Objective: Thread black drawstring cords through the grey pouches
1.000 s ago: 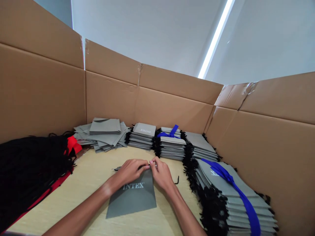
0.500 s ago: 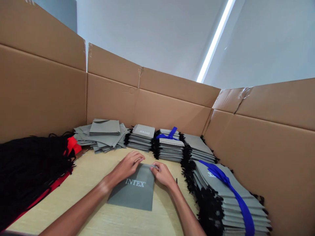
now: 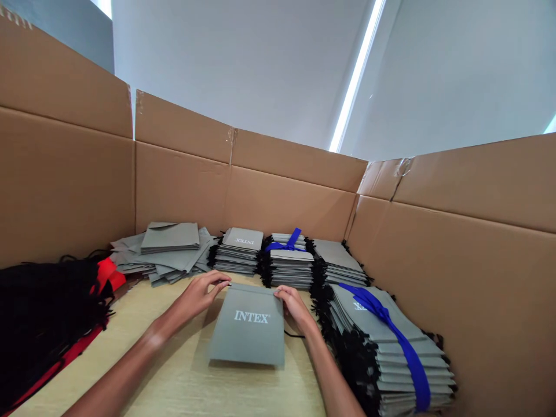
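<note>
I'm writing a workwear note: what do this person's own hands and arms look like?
The left hand and right hand are both bare: no gloves. The left forearm and right forearm are uncovered as far as they show, with no sleeve, watch or bracelet visible. No ring can be made out.

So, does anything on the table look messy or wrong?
A bit messy: the gray pile at the back left, its lower pieces fanned out at odd angles, unlike the neater stack just right of it. The INTEX piece in front shows no damage.
</note>
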The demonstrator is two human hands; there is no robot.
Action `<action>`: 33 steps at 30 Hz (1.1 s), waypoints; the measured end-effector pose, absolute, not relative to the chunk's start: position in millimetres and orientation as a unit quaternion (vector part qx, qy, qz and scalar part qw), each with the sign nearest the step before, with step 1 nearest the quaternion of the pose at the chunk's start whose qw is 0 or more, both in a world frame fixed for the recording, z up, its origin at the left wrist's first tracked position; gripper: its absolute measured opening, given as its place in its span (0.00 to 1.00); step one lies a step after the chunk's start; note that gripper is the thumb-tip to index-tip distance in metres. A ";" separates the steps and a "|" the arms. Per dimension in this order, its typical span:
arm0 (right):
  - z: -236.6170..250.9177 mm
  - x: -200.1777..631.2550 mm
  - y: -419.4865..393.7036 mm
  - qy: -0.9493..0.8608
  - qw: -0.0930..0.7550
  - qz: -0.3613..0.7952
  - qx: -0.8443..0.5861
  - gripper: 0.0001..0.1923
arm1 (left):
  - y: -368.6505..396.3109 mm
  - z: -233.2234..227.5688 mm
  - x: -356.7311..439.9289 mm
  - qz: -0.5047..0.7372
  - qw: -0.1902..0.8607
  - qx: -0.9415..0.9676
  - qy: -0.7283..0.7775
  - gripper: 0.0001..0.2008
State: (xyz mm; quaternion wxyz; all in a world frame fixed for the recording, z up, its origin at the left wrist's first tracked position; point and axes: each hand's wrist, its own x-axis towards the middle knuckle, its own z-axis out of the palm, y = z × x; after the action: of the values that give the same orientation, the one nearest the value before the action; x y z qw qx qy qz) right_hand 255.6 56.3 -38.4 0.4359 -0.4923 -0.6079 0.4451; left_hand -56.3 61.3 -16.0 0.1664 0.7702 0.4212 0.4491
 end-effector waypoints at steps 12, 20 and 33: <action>-36.6 230.6 39.6 -0.775 0.339 0.174 -0.504 0.16 | 57.8 -16.7 -34.9 0.540 0.356 0.633 0.426 0.32; -45.1 191.3 35.5 -0.761 0.383 0.175 -0.493 0.16 | 56.0 -27.0 -16.1 0.584 0.466 0.519 0.415 0.42; -43.0 212.3 28.5 -0.776 0.336 0.073 -0.529 0.17 | 40.6 -29.0 -80.5 0.406 0.284 0.705 0.508 0.22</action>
State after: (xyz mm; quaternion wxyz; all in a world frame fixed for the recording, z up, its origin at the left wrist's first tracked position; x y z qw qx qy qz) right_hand 212.3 28.5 -43.0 0.3365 -0.5289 -0.7757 0.0730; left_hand -80.5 40.6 -29.0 0.2837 0.7047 0.5081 0.4059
